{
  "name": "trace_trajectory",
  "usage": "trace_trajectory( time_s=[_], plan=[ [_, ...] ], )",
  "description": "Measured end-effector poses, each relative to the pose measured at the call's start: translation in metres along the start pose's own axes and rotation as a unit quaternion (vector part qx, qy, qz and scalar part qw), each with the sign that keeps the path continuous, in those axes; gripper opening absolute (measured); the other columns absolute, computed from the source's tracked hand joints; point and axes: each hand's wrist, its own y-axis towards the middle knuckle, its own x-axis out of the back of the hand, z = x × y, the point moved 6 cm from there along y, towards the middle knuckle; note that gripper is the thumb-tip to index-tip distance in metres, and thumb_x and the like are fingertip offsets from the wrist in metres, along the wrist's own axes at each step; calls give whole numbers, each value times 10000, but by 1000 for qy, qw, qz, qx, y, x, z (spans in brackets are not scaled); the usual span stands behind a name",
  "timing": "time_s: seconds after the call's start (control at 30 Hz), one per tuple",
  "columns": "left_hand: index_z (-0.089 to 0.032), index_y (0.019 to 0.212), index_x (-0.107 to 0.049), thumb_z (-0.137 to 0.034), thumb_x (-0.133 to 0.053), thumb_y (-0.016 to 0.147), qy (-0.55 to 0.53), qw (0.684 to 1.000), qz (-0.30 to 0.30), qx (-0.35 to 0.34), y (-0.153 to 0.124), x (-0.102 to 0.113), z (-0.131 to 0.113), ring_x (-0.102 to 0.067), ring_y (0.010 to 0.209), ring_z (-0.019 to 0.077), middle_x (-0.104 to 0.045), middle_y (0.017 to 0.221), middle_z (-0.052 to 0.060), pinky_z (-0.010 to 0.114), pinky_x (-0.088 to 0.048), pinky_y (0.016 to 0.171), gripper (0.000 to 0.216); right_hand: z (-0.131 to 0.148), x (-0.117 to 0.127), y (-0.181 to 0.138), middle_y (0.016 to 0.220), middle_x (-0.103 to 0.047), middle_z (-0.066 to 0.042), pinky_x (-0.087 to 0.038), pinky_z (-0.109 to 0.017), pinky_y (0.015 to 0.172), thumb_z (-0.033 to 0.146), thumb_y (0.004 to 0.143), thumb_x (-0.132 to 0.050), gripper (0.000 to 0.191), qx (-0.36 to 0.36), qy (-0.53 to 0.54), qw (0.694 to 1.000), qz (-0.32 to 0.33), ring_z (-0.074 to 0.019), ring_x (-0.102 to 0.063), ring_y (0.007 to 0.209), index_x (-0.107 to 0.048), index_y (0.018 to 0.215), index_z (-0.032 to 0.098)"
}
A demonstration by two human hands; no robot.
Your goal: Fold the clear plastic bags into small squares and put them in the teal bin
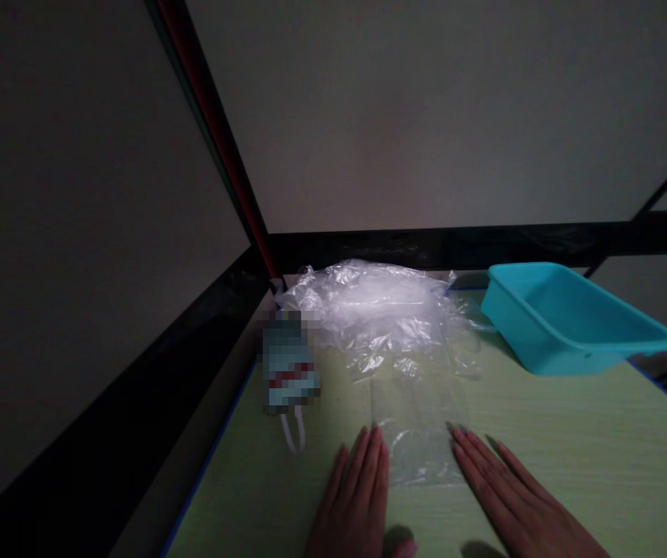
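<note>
A clear plastic bag (420, 434) lies flat on the light green tabletop, its near end between my two hands. My left hand (356, 496) rests palm down at the bag's left edge, fingers stretched out. On the opposite edge, my right hand (519, 496) also lies flat with its fingers extended. Neither hand grips anything. Behind the flat bag is a crumpled heap of clear plastic bags (379, 302), close to the wall.
A turquoise plastic basin (554, 341) stands at the back right of the table (571, 442). To the left lies a blurred-out item (290, 372) with a pale loop (293, 434) at its near end. Walls (438, 116) close off the back and left.
</note>
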Motion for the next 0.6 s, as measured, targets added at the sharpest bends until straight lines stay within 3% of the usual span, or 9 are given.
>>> trace_trajectory(
  time_s=[0.17, 0.37, 0.6],
  plan=[
    [-46, 1361, 151, -523, -400, 825, 12, 1000, -3, 19, -1, 3, 4, -361, 1229, 314, -342, 1347, 220, 420, -347, 946, 904, 0, 0, -1, 1385, -285, -175, -418, -494, 916, 538, 783, -487, 926, -3, -7, 1000, -13, -333, -368, 1214, 37, 1408, 101],
    [-64, 1378, 114, -393, -486, 784, -6, 998, -15, 58, -4, 8, 6, -295, 1267, 300, -254, 1399, 203, 401, -378, 945, 906, 2, 11, 0, 1376, -312, -175, -437, -448, 907, 486, 823, -445, 839, -6, -38, 999, -27, -307, -373, 1217, -5, 1409, 77],
    [-73, 1395, 27, -345, -480, 797, -14, 999, -27, 18, -3, 18, 3, -264, 1282, 290, -240, 1413, 173, 404, -359, 960, 830, -3, 20, -11, 1348, -353, -210, -476, -475, 848, 464, 839, -414, 799, -1, -90, 996, -28, -328, -386, 1203, -60, 1400, 19]
  ],
)
